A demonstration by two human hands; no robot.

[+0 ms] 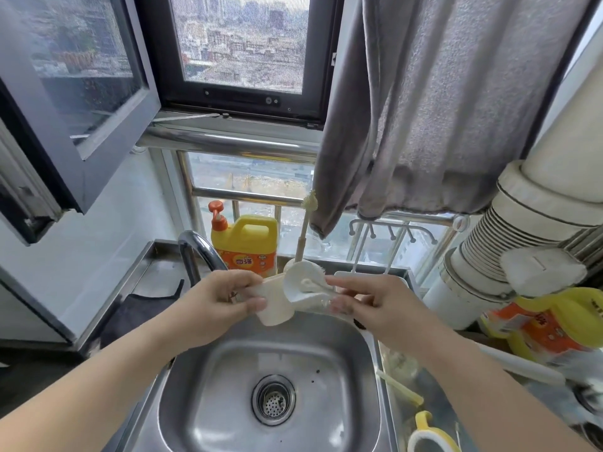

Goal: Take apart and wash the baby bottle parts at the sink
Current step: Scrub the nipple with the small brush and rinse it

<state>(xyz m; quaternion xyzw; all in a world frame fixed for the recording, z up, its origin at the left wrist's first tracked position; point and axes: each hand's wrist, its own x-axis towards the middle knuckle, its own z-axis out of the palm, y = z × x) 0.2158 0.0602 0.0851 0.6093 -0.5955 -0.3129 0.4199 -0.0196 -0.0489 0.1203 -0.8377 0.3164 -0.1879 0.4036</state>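
Steel sink basin (228,370) spreads below both hands, its round drain strainer (273,399) lying nearer the person than the held parts, so anything dropped falls into the bowl. Beyond the hands, on the far rim, stands a yellow dish-soap jug with an orange pump (244,243), just beyond the left hand, with the curved chrome tap (199,252) to that hand's far left. A grey towel (440,102) hangs above and beyond the right hand, and a white wire drying rack (391,243) stands just beyond it.

Between the two hands, above the far edge of the basin, sits the baby bottle assembly. Its long axis runs roughly left to right, tilted slightly. The left hand (225,301) curls thumb and fingers round the cream plastic cup-shaped part (275,305), which is the end nearer that hand. The right hand (368,305) pinches, between thumb and fingertips, the white silicone piece with a strap-like tab (305,287) that laps over the cream part's right end. The two pieces touch where they overlap; whether they are still locked together I cannot tell.

Judging from this, the coming move is a pull apart along that left-to-right axis, each hand drawing its own piece outward.
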